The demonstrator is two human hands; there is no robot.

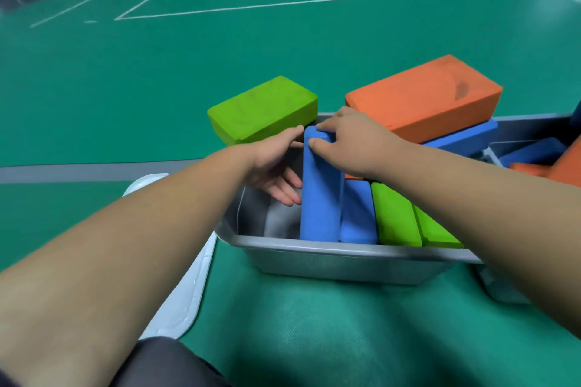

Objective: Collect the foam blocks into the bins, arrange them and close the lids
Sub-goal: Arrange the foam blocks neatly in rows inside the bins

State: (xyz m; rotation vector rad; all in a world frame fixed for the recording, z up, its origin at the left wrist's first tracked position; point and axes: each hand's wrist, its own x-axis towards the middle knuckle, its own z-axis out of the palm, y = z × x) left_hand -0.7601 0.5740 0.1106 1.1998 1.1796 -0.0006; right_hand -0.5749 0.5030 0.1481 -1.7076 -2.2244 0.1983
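At the lower left of the frame a white lid (176,292) lies flat on the green floor (125,72), not yet on its bin. Our left hand (273,166) has its fingers open, flat against the left side of an upright blue block (320,195) inside the grey bin (330,264). Our right hand (355,141) pinches that block's top end. Behind, a green block (264,108) rests on the bin's far rim. To the right, one more blue block and two green ones (396,217) stand packed in a row. At upper right an orange block (424,94) lies loose on another blue one. A second bin at the right edge holds more blocks. We judge the work about half done: arranging and lidding remain.
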